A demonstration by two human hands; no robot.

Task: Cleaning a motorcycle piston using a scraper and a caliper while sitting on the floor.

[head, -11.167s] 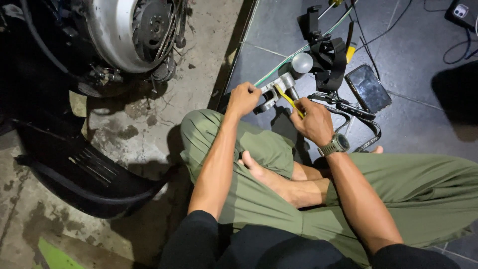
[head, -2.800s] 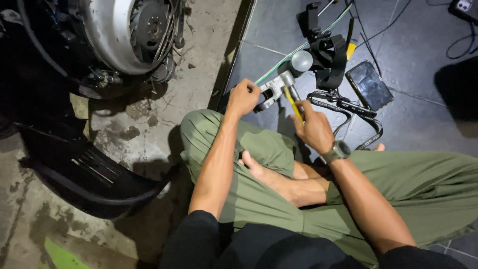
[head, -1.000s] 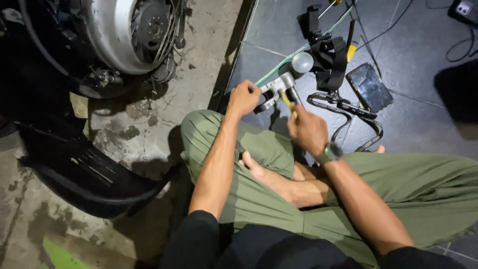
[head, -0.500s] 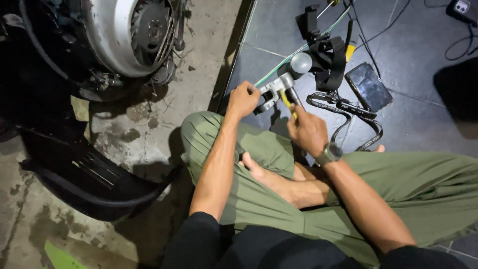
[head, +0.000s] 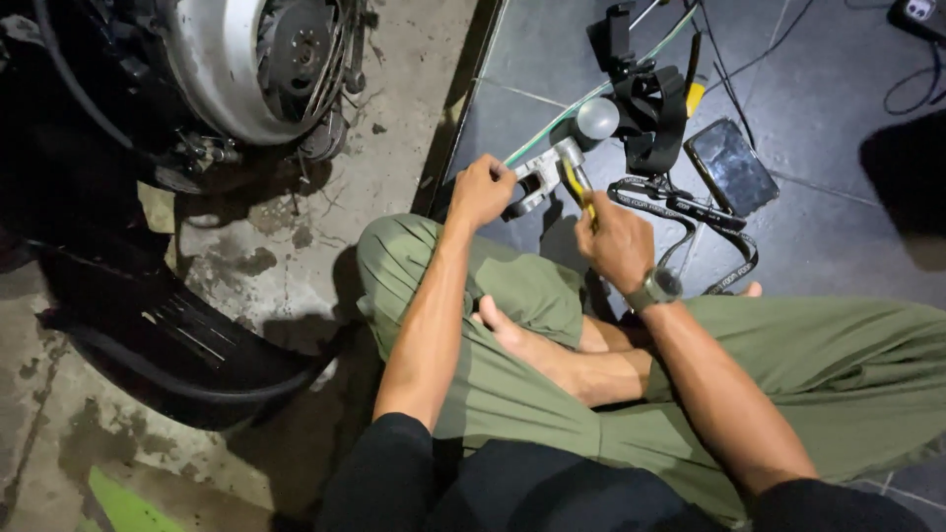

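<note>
Between both hands, left hand (head: pixel 480 189) grips metal part (head: pixel 548 169), right hand (head: pixel 615 239) alongside.

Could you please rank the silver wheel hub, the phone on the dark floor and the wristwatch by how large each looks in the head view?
1. Silver wheel hub, clearly largest, though cut off by the frame edge.
2. Phone.
3. Wristwatch, smallest, on the right hand's wrist; it sits nearer the camera, so the gap may be understated.
</note>
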